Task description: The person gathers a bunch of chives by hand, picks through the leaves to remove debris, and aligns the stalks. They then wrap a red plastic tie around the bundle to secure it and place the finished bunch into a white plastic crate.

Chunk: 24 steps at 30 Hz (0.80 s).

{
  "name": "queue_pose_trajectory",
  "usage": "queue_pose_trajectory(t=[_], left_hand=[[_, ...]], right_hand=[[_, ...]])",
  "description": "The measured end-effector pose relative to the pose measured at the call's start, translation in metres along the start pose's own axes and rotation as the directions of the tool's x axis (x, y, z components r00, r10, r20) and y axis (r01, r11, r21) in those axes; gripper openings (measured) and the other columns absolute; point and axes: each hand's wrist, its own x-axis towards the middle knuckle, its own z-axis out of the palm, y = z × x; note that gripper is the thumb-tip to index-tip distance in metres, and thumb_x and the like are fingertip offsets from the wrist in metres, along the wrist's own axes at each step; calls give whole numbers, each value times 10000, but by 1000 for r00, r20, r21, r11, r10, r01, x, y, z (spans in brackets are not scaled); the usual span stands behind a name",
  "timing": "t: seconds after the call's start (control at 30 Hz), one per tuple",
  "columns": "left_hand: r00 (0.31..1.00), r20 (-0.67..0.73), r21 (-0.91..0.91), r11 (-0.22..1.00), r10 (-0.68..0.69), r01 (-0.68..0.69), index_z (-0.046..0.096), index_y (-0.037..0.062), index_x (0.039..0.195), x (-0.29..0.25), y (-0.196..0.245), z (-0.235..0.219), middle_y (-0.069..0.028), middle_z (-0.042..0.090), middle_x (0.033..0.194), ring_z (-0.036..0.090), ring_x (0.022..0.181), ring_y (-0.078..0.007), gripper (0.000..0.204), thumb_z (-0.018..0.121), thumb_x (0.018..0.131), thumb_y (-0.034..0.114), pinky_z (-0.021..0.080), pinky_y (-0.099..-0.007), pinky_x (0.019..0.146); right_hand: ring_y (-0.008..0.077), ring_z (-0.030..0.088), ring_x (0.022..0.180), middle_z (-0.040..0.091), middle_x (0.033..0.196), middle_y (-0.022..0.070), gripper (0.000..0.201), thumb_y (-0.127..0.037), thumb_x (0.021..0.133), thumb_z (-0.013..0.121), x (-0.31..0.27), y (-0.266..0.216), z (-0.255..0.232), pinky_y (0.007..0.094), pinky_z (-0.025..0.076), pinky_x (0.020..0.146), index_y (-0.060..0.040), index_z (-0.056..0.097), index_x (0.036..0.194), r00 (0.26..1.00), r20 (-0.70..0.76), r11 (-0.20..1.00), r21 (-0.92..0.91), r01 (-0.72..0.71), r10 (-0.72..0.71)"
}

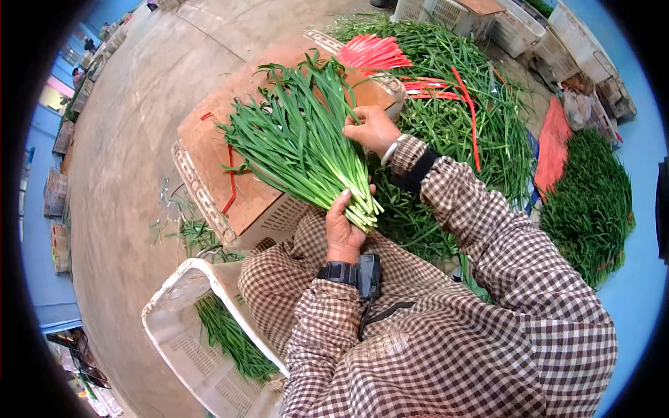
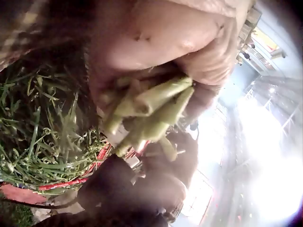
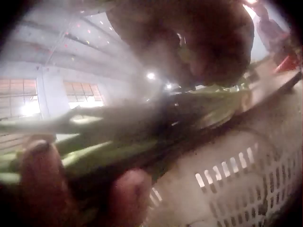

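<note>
A fanned bunch of garlic chives (image 1: 300, 132) lies slanted over a board-topped crate, leaf tips away from the person. My left hand (image 1: 343, 230) grips the bunch near its pale stem ends, thumb across the front. Cut stem ends (image 2: 151, 109) poke out from the curled left hand (image 2: 165, 38) in the left wrist view. At the bunch's right edge, my right hand (image 1: 373, 130) pinches a chive leaf between thumb and forefinger. The right wrist view shows the right hand (image 3: 189, 42) dark and blurred above the stems.
The brown board (image 1: 258, 216) carries loose red strips (image 1: 232, 181). A bundle of red ties (image 1: 373, 52) sits at its far edge. Loose chives (image 1: 481, 132) are heaped to the right, beside a darker green pile (image 1: 589, 209). A white crate (image 1: 181, 334) with greens stands at lower left.
</note>
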Motion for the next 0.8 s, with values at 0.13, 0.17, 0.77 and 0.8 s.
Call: queue_pose_trajectory(t=[0.13, 0.17, 0.77, 0.8], left_hand=[[993, -104, 91, 995, 46, -37, 452, -63, 1187, 4, -2, 0, -228, 571, 1084, 617, 908, -280, 373, 515, 843, 65, 551, -353, 783], [992, -113, 125, 991, 62, -47, 454, -64, 1181, 4, -2, -1, -223, 577, 1072, 621, 893, -280, 369, 522, 839, 56, 552, -347, 779], [991, -135, 31, 999, -17, 21, 477, 1, 1167, 2, -1, -1, -103, 573, 1086, 587, 961, -246, 337, 530, 839, 59, 510, -381, 832], [991, -110, -36, 997, -70, 67, 469, 17, 1185, 1, 1, -4, -101, 562, 1120, 567, 1006, -250, 356, 527, 836, 55, 487, -389, 875]], right_hand=[[115, 523, 591, 562, 609, 65, 113, -91, 684, 625, -17, -17, -5, 299, 442, 572, 1, 559, 691, 978, 36, 976, -76, 205, -203], [114, 530, 599, 566, 614, 73, 121, -98, 687, 625, -22, -22, -6, 300, 446, 575, 4, 563, 709, 978, 71, 975, -86, 203, -197], [312, 622, 752, 630, 850, 162, 185, -74, 797, 572, -64, -6, 14, 350, 499, 675, -14, 604, 969, 947, 112, 869, -378, 320, -301], [308, 624, 743, 625, 839, 168, 204, -74, 807, 567, -64, -9, 14, 348, 499, 663, -2, 586, 997, 956, 123, 909, -299, 290, -265]])
